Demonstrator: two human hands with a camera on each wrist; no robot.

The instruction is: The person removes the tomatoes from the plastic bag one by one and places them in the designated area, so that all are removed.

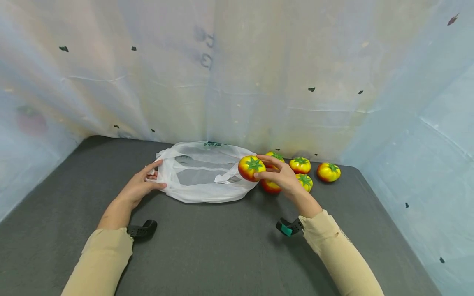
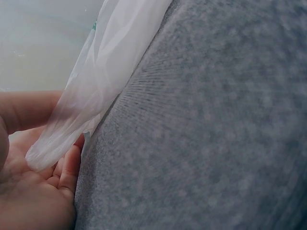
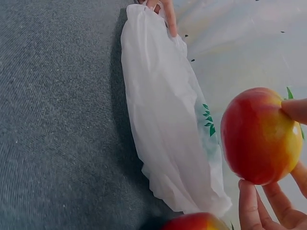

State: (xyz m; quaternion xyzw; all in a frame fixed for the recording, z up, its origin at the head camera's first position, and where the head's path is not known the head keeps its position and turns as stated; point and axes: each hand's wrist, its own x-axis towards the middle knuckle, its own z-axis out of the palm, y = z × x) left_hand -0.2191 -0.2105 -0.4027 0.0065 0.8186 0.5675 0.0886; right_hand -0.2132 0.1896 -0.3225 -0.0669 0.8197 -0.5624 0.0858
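Observation:
A white plastic bag (image 1: 207, 195) lies on the dark table with its mouth spread wide and upward. At its left end, my left hand (image 1: 138, 185) holds the bunched edge, the plastic running between thumb and fingers (image 2: 71, 165). My right hand (image 1: 283, 176) pinches a red-and-yellow tomato (image 1: 249, 167) with a green star-shaped top, raised above the bag's right rim. In the right wrist view, thumb and fingertips grip that tomato (image 3: 259, 136) from opposite sides. Several similar tomatoes (image 1: 300, 165) rest on the table behind and beside my right hand, some partly hidden by it.
One tomato (image 1: 328, 172) sits apart at the far right, near the table's back edge. Pale plastic sheeting (image 1: 252, 82) rises behind the dark table (image 1: 222, 246) and along both sides. Black bands (image 1: 142, 231) sit at both wrists.

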